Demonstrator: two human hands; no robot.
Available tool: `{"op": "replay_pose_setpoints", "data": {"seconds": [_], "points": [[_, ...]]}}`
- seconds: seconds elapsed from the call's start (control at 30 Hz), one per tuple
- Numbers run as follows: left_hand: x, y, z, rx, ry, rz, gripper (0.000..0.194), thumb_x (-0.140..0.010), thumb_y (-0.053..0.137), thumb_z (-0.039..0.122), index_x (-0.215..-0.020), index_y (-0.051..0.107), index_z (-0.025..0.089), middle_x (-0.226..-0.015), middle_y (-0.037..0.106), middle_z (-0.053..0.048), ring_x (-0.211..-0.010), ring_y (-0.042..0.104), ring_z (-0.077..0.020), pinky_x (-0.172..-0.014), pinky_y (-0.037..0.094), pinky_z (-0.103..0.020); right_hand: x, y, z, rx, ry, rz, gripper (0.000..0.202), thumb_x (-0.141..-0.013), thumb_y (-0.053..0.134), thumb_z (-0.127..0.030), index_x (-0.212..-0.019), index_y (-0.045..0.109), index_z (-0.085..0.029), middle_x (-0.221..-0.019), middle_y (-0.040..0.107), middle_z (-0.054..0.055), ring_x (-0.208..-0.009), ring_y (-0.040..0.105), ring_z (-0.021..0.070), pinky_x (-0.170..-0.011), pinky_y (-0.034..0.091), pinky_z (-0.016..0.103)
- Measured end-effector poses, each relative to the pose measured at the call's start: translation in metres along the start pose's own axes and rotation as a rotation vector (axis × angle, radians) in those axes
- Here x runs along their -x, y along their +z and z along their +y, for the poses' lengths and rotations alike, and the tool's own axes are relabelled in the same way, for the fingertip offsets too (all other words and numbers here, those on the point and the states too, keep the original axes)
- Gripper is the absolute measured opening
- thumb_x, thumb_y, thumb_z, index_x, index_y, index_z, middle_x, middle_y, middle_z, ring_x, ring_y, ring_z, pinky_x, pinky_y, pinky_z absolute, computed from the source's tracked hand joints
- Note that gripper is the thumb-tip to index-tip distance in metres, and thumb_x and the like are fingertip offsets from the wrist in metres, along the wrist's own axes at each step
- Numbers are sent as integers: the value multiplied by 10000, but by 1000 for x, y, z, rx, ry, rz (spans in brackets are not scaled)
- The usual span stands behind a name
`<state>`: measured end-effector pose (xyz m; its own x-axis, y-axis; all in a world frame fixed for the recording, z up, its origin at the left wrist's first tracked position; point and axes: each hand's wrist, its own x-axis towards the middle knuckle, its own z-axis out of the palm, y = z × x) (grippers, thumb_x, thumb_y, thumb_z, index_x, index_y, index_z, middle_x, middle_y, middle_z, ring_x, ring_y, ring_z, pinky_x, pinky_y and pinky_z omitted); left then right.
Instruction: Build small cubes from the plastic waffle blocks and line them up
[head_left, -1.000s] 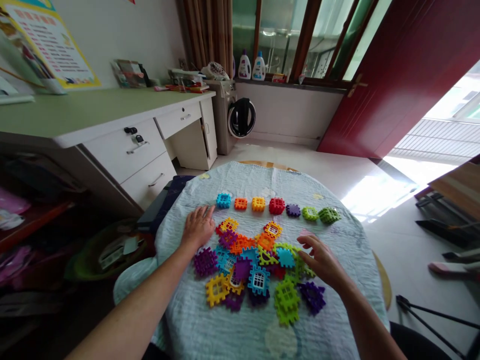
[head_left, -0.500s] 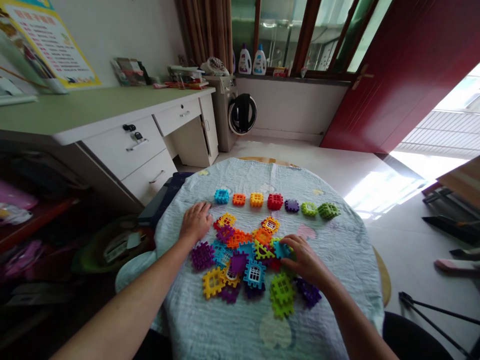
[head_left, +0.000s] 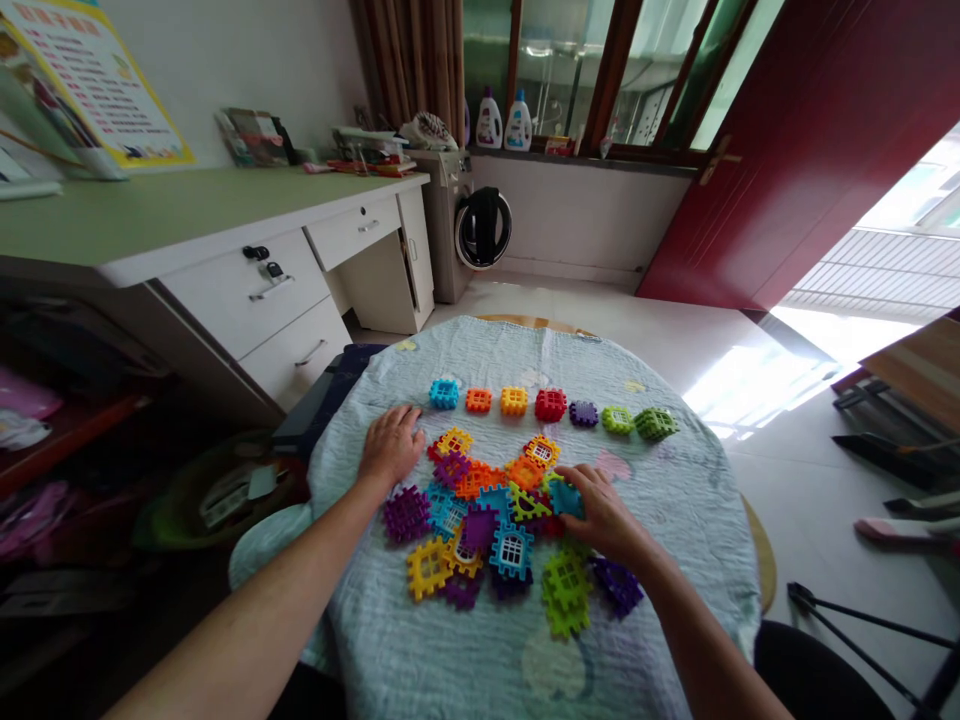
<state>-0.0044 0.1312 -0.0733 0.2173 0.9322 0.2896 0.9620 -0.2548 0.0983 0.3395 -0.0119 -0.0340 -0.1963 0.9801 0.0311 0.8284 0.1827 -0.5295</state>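
Observation:
My left hand lies flat on the cloth, left of a loose pile of plastic interlocking blocks, its fingers stretched out and holding nothing. At the right side of the pile, my right hand has its thumb and fingers around a blue block. Near it lie a lime triangular-window piece, an orange piece and a green piece. In the pile's middle are a purple panel and a blue window piece. A dark purple piece sits below my left hand.
Behind the pile runs a row of assembled blocks, from a blue cube to a green one. All rest on a round table with a pale cloth. A desk stands left, a washing machine beyond, a red door right.
The camera view has shifted very slightly. My right hand stays at the blue block and my left hand stays flat on the cloth; the blocks look unmoved.

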Motion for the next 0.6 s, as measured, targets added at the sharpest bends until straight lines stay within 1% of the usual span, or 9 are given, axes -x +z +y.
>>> {"op": "replay_pose_setpoints", "data": {"seconds": [0.07,0.13,0.27,0.37,0.47,0.53,0.6], "points": [[0,0,0,-1,-1,-3,428,-867,444,300,-1256,577,181,-1322,576,-117,-1250,491,-279,-1053,384,-423,1,-2,2,-37,17,15,601,-676,630,-182,-1268,534,-226,-1091,580,76,-1038,531,252,-949,439,427],[0,1,0,-9,-2,-4,426,-871,443,305,-1257,576,183,-1323,576,-113,-1249,493,-275,-1057,381,-416,1,-6,4,-80,40,42,588,-688,630,-207,-1267,528,-227,-1078,575,70,-1028,551,243,-941,449,421],[0,2,-1,-22,-4,-4,430,-871,439,303,-1260,574,179,-1325,575,-115,-1251,494,-275,-1059,380,-415,-1,-10,-1,-162,43,99,481,-754,638,-296,-1220,543,-221,-1055,591,66,-991,586,223,-900,478,389],[0,4,-2,-22,-3,-4,433,-869,440,303,-1260,574,175,-1330,572,-117,-1251,494,-276,-1054,385,-417,-5,-2,-15,-218,8,129,406,-805,627,-345,-1186,554,-225,-1056,606,69,-967,599,211,-861,499,362],[0,4,-1,-22,-8,1,432,-866,442,305,-1253,579,170,-1328,573,-122,-1246,497,-281,-1047,391,-425,-6,10,-32,-269,-17,156,369,-837,605,-348,-1182,553,-227,-1110,611,82,-969,610,206,-859,508,360],[0,3,-1,-25,-8,4,430,-865,443,304,-1247,583,165,-1325,575,-126,-1239,503,-284,-1039,399,-427,-6,16,-41,-333,-43,121,356,-856,589,-344,-1193,547,-233,-1124,622,79,-959,624,196,-862,513,355],[0,2,0,-30,-3,5,429,-863,443,302,-1243,584,161,-1316,580,-127,-1233,509,-283,-1034,405,-421,-6,15,-41,-441,-64,74,334,-881,560,-342,-1200,540,-243,-1110,643,68,-948,640,181,-850,523,339]]}}
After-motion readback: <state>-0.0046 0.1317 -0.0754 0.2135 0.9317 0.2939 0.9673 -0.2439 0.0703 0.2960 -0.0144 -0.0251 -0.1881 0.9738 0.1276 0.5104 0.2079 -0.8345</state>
